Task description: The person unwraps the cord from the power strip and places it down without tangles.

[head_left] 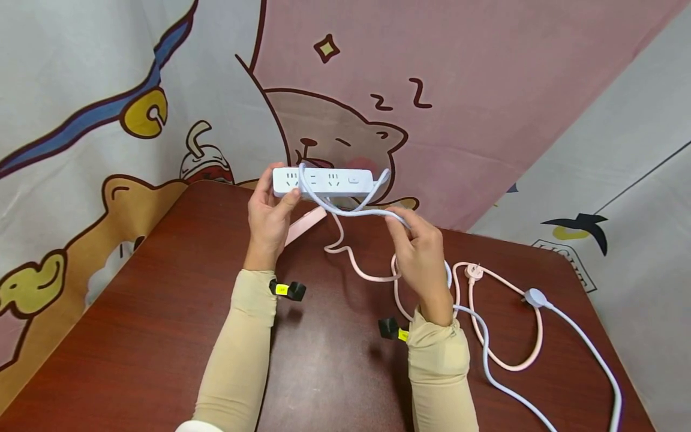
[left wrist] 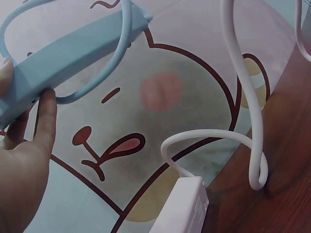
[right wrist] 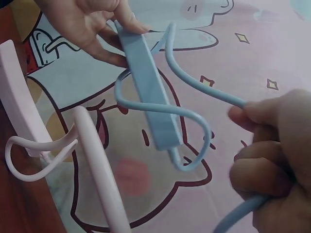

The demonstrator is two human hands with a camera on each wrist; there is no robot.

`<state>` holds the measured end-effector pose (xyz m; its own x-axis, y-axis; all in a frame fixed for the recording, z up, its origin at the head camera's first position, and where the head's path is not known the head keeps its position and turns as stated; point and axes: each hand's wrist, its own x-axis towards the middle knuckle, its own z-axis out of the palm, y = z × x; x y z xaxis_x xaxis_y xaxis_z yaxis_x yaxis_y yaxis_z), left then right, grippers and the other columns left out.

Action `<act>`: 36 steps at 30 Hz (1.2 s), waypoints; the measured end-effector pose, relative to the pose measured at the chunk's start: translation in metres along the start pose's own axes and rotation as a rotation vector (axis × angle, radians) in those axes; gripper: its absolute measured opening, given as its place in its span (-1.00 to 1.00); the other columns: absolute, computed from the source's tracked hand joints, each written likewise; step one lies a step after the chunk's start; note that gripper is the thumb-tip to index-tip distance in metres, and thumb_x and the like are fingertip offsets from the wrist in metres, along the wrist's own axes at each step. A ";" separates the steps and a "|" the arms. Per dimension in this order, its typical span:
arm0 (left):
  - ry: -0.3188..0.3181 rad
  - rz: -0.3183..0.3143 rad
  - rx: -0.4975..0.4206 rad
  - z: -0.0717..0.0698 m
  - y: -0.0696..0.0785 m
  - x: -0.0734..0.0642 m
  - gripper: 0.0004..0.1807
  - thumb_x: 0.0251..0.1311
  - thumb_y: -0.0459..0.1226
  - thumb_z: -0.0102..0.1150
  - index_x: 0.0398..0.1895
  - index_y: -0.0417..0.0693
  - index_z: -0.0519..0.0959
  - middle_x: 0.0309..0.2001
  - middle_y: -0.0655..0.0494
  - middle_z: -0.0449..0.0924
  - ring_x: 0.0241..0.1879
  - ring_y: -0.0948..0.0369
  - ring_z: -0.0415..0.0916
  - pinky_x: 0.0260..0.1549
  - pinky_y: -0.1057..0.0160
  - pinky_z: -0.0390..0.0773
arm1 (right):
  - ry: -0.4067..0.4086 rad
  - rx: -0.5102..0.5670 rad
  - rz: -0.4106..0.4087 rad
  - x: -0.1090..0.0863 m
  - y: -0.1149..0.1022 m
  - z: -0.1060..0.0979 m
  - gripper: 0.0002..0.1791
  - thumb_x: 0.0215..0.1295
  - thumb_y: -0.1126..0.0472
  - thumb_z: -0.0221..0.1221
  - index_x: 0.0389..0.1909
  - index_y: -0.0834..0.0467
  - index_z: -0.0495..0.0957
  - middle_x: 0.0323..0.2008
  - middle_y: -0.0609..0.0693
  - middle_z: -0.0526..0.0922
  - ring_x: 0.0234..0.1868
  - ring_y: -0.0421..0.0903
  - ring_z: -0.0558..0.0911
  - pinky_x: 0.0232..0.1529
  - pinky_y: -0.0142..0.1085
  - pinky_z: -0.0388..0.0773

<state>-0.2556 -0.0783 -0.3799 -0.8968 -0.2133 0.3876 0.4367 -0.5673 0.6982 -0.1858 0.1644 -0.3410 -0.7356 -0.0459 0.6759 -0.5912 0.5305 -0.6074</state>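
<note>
My left hand grips the left end of a white-blue power strip, held up above the table with its sockets facing me. The strip's pale blue cord loops around its body. Between thumb and fingers my right hand pinches that cord, to the right of the strip. In the left wrist view the left fingers press against the strip's edge. Behind the left hand lies a pink power strip on the table, its pink cord running off to the right.
On the right side of the brown table lie a pink plug and a blue plug with their loose cords. A cartoon-printed curtain stands behind the table. Each sleeve carries a black wrist device.
</note>
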 end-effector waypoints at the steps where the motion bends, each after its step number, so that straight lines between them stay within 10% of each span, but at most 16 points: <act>1: -0.001 -0.001 -0.008 0.000 0.000 0.000 -0.41 0.20 -0.71 0.07 0.30 -0.24 0.41 -0.02 0.12 0.59 -0.03 0.27 0.54 -0.09 0.40 0.66 | 0.031 0.003 0.007 0.000 0.000 0.000 -0.83 0.45 0.30 0.19 -0.09 0.26 0.72 -0.55 0.05 0.55 -0.59 -0.32 0.26 -0.53 -0.46 0.21; 19: -0.115 -0.027 -0.055 -0.001 0.003 -0.003 -0.53 0.42 -0.52 -0.10 0.37 -0.19 0.35 -0.08 0.19 0.55 -0.06 0.30 0.56 -0.01 0.36 0.58 | 0.383 -0.013 0.292 0.006 0.005 -0.013 -0.74 0.44 0.14 0.23 -0.19 0.25 0.77 -0.34 0.17 0.76 -0.44 -0.40 0.48 -0.32 -0.55 0.40; 36: -0.094 0.011 -0.170 -0.005 0.002 -0.002 -0.50 0.38 -0.20 0.16 0.33 -0.13 0.40 -0.07 0.13 0.52 -0.09 0.28 0.59 -0.05 0.37 0.60 | 0.334 -0.278 0.360 0.003 0.030 -0.028 -0.78 0.40 0.14 0.24 -0.19 0.18 0.79 -0.57 0.14 0.63 -0.56 -0.41 0.30 -0.44 -0.46 0.22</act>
<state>-0.2529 -0.0828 -0.3820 -0.8781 -0.1495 0.4545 0.4208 -0.6935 0.5848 -0.1963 0.2038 -0.3454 -0.7037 0.4256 0.5689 -0.1793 0.6684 -0.7218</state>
